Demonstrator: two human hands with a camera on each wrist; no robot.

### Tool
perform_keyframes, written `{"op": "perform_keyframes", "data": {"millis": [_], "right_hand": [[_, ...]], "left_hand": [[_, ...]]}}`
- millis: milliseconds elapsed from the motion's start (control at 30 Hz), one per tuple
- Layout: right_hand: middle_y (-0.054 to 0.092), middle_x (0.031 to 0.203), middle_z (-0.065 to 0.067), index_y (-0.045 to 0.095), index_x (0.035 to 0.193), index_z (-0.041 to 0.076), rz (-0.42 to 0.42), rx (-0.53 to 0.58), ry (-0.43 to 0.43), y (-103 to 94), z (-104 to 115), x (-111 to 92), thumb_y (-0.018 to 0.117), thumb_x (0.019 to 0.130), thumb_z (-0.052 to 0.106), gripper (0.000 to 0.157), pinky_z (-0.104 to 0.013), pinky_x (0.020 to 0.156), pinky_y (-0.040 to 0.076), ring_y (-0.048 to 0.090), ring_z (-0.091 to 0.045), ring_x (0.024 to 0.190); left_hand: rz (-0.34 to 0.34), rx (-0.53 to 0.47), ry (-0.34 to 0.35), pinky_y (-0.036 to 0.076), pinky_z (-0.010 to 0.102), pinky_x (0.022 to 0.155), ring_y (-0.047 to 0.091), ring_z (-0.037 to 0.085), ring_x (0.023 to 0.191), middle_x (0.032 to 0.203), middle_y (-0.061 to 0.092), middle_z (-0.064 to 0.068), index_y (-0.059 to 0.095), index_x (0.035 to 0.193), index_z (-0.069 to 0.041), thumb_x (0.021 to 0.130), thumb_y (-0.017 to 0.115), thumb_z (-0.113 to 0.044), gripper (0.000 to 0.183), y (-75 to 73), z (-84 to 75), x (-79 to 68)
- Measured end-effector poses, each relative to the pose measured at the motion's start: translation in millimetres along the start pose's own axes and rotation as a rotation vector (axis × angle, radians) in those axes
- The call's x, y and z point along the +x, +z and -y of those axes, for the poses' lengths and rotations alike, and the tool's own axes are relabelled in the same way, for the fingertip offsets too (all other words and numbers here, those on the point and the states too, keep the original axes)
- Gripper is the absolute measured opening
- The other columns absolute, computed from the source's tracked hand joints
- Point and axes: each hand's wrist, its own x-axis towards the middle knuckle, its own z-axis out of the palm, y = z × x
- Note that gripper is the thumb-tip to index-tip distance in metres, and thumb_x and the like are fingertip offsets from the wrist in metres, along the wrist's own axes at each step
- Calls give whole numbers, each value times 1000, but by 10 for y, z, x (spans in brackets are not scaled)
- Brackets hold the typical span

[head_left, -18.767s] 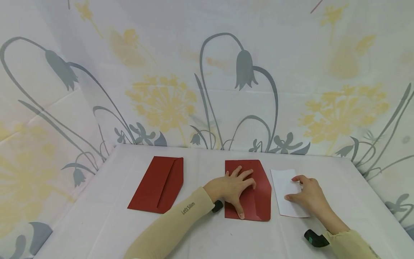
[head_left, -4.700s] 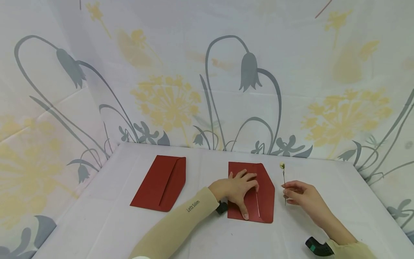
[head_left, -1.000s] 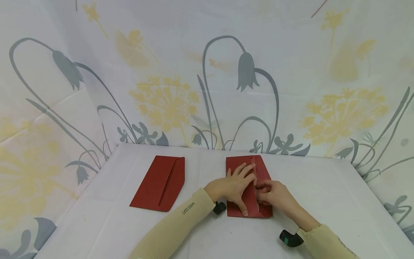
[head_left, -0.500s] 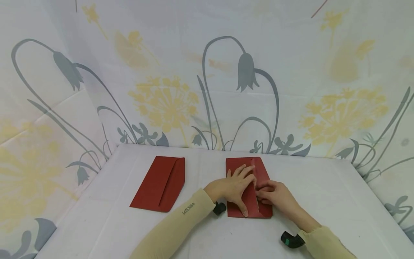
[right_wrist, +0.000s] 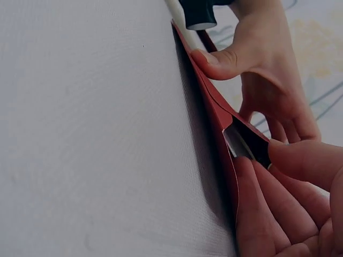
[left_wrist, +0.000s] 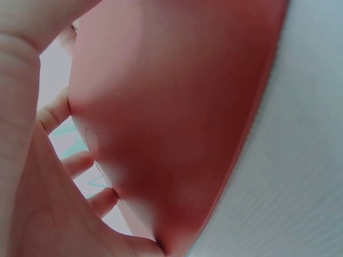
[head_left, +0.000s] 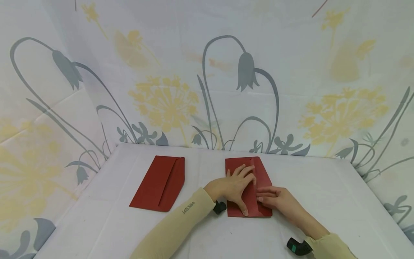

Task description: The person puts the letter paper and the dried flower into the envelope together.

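Observation:
A red envelope (head_left: 266, 176) lies on the white-covered table in the head view, flap toward the right. My left hand (head_left: 235, 187) rests spread on its pocket side, thumb near the front edge; the left wrist view shows those fingertips along the bulging red paper (left_wrist: 171, 107). At the mouth of the pocket is my right hand (head_left: 279, 202), with fairly straight fingers. In the right wrist view its fingertips reach into the gap while the thumb (right_wrist: 300, 158) touches the pocket's lip. A pale edge (right_wrist: 236, 140) shows inside the opening. The rest of the contents is hidden.
A second red envelope (head_left: 156, 183) lies to the left on the table, its flap side also toward the right. Behind the table hangs a white cloth (head_left: 181, 54) with printed flowers. Black wrist devices (head_left: 299, 246) are worn at both wrists.
Earlier the right hand touched a white card, then held a small dried flower; neither lies in the open now. In the last half second that hand's fingers straightened and shifted slightly toward the front.

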Motion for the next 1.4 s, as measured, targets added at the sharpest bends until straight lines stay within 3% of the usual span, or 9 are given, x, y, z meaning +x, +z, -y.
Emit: {"op": "perform_keyframes", "data": {"millis": [600,867,1400], "right_hand": [[51,131,-20,40,135,-5,98,71,-10,-18,35,-72,64,89,19,58,-26,89,48,57,-23,114],[56,127,-16,48,130,-2,46,-7,-49,-69,-23,-81,66,88,20,51,-22,85,48,60,-18,108],[57,124,-21,48,128,-6,55,30,-80,-61,-24,-174,66,87,15,50,-22,85,49,62,-19,107]], "left_hand": [[48,14,-30,19,62,104,-1,21,142,154,8,-9,41,120,-36,55,79,-64,81,15,0,6],[76,59,-50,20,61,105,-1,20,142,153,11,-11,42,126,-39,54,76,-69,85,22,-9,23],[72,15,-28,17,60,106,0,19,142,153,11,-13,41,129,-41,55,77,-66,85,12,26,1]]}}
